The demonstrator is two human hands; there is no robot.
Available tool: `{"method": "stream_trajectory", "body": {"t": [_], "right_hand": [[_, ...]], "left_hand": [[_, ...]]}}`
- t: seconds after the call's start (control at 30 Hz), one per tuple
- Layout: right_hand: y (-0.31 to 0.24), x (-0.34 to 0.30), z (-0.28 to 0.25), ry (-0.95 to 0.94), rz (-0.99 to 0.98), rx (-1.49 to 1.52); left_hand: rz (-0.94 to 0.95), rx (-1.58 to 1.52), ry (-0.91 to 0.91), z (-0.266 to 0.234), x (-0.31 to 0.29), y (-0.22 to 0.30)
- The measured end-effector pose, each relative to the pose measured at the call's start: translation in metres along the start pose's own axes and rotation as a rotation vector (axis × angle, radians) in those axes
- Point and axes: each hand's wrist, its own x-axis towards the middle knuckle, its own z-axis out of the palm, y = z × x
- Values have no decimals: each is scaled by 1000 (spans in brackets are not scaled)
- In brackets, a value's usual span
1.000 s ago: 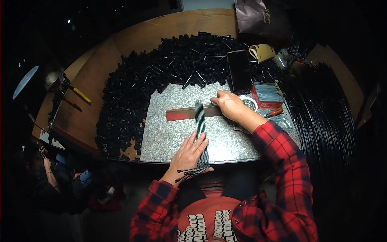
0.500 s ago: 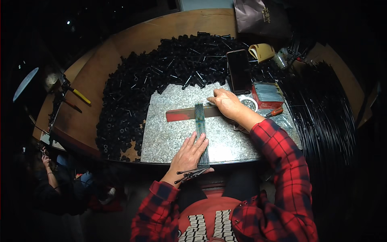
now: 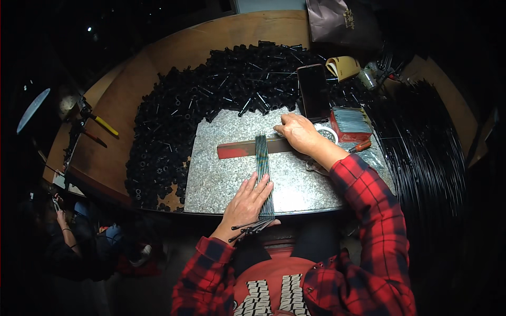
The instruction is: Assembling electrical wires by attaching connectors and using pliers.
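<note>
A row of thin dark rods lies side by side, running toward me across a flat reddish-brown bar. My left hand rests along the rods at the table's near edge. Its fingers press on them from above, and its thumb sticks out under their near ends. Those ends fan out over my wrist and have small rounded heads. My right hand is above the right part of the bar, thumb and index finger pinched together. Whatever is between those fingertips is too small to make out. Behind that hand, a white round dish holds small bits.
Black tubular parts are heaped along the back and left of the speckled slab. A phone, a red box and a screwdriver are at right, near long dark rods. Pliers hang at left, near another person's hand.
My right hand has shifted slightly to the right. My left hand and the row of rods have hardly moved. At lower left, the other person's hand has moved a little.
</note>
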Motion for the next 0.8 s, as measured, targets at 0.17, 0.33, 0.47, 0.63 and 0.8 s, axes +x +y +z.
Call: {"method": "stream_trajectory", "body": {"t": [0.17, 0.33, 0.47, 0.63, 0.8], "right_hand": [[0, 1, 0, -4, -27, -50], [-2, 2, -1, 45, -52, -52], [-3, 1, 2, 39, -29, -35], [1, -4, 6, -20, 17, 19], [-1, -4, 7, -35, 27, 51]], "left_hand": [[5, 8, -6, -1, 1, 1], [9, -4, 0, -2, 2, 1], [-2, -5, -9, -2, 1, 0], [2, 0, -11, -3, 2, 1], [2, -1, -9, -1, 1, 1]]}}
